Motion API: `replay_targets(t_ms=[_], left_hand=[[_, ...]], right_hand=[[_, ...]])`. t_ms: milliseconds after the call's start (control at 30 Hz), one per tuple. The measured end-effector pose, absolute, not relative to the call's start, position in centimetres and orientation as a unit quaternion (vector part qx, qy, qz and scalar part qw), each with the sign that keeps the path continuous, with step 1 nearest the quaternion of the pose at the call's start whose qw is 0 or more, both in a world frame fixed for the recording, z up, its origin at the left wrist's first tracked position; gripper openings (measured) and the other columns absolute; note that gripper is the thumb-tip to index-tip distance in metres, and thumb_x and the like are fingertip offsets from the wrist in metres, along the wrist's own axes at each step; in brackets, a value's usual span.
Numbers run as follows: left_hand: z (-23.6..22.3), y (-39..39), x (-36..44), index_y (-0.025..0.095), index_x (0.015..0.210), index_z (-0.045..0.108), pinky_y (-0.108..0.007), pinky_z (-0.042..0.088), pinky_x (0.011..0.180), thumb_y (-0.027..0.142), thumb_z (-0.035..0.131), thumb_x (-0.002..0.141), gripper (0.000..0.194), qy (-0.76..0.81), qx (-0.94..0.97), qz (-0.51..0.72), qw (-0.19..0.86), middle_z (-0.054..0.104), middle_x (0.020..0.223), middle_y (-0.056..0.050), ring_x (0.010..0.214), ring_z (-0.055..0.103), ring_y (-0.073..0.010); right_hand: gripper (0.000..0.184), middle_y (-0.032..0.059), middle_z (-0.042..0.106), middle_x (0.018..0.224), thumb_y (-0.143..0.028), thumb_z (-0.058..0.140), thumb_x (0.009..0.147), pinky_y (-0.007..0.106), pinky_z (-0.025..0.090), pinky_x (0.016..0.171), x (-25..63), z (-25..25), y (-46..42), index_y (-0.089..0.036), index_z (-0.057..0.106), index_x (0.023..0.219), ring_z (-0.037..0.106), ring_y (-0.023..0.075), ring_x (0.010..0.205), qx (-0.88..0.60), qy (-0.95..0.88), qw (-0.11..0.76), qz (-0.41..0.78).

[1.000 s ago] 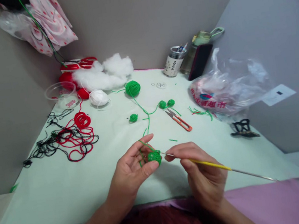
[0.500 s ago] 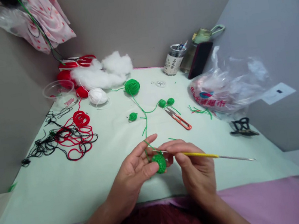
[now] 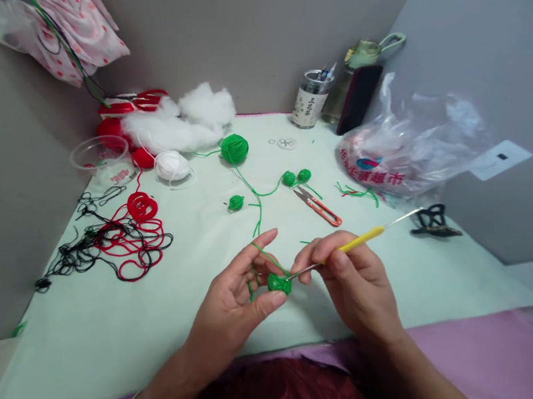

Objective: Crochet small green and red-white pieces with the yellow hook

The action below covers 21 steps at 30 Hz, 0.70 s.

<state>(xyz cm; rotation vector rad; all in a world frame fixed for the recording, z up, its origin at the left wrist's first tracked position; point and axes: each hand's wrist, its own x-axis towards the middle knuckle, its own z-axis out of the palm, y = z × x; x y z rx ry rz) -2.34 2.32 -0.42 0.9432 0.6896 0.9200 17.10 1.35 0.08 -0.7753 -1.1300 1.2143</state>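
My left hand point(image 3: 235, 302) pinches a small green crocheted piece point(image 3: 278, 283) between thumb and fingers, with green yarn point(image 3: 257, 211) looped over the forefinger and running back to a green yarn ball point(image 3: 234, 148). My right hand point(image 3: 355, 280) grips a crochet hook with a yellow handle point(image 3: 360, 240); its tip is in the green piece and its metal tail points up to the right. Both hands hover over the near part of the pale green table point(image 3: 194, 251).
Three small green crocheted balls point(image 3: 288, 178) and orange-handled snips point(image 3: 319, 206) lie mid-table. Red and black yarn tangles point(image 3: 116, 240) sit left, white stuffing point(image 3: 174, 126) and a white ball point(image 3: 172, 165) behind. A plastic bag point(image 3: 405, 150), jar point(image 3: 309, 100) and black clip point(image 3: 432, 222) are right.
The hook's tail has swung from pointing right and down to pointing up and right. The green piece has been turned in my left fingers; the view has tilted down slightly.
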Motion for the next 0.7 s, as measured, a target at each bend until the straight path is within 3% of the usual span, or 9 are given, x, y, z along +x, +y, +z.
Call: replay_targets(t_ms=[267,500,600,700], left_hand=[[-0.4,2.5,-2.3,0.032,0.153,0.059,-0.031,0.047,0.105,0.029,0.084,0.089,0.068,0.343,0.458,0.413,0.709,0.067,0.105,-0.001,0.104,0.063,-0.0169],[-0.6,2.4,-1.7,0.025,0.148,0.064,-0.029,0.051,0.094,0.03,0.088,0.084,0.068,0.358,0.41,0.444,0.712,0.066,0.099,-0.001,0.096,0.063,-0.0163],[-0.5,2.0,-1.1,0.026,0.142,0.069,-0.026,0.051,0.089,0.031,0.089,0.084,0.061,0.354,0.348,0.466,0.733,0.066,0.099,-0.001,0.095,0.063,-0.015],[-0.1,1.6,-0.7,0.027,0.138,0.072,-0.024,0.05,0.086,0.033,0.088,0.085,0.056,0.335,0.282,0.447,0.78,0.068,0.1,-0.001,0.093,0.062,-0.0137]], right_hand=[[0.018,0.0048,0.08,0.101,-0.019,0.057,0.107,0.032,0.06,0.083,18.1,0.8,0.6,-0.024,0.074,0.111,0.074,0.0175,0.093,-0.356,-0.689,0.539,0.329],[0.019,0.0085,0.08,0.106,-0.018,0.056,0.106,0.033,0.067,0.075,17.4,0.0,0.6,-0.024,0.072,0.115,0.078,0.0197,0.092,-0.358,-0.8,0.477,0.072],[0.028,0.007,0.081,0.107,-0.011,0.064,0.099,0.032,0.069,0.081,17.2,-0.7,0.3,-0.029,0.075,0.118,0.079,0.0207,0.095,-0.353,-0.821,0.445,-0.057],[0.046,0.0061,0.081,0.107,-0.003,0.07,0.093,0.033,0.069,0.084,17.3,-0.8,-0.3,-0.03,0.074,0.13,0.079,0.0223,0.097,-0.373,-0.82,0.431,-0.058]])
